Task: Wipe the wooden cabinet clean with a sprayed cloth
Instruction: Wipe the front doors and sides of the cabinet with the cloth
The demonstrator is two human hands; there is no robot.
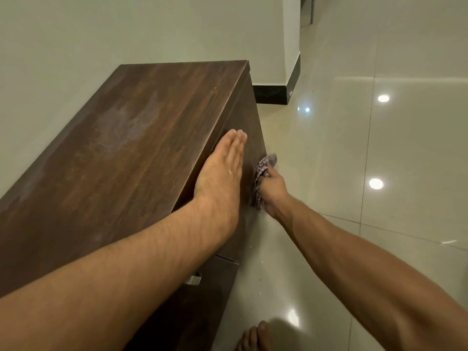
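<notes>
Two hands in play: the left hand [220, 173] is laid flat, fingers straight, on the top edge of the cabinet [126, 158]; the cloth [263, 171] is gripped in the right hand [274, 191] against the cabinet front. Bunched that small, patches could easily get missed.

Even indoor light; ceiling-lamp glare spots on glossy floor [379, 148]; wide-angle bending at edges; cloth [263, 171] perhaps motion-blurred.
</notes>
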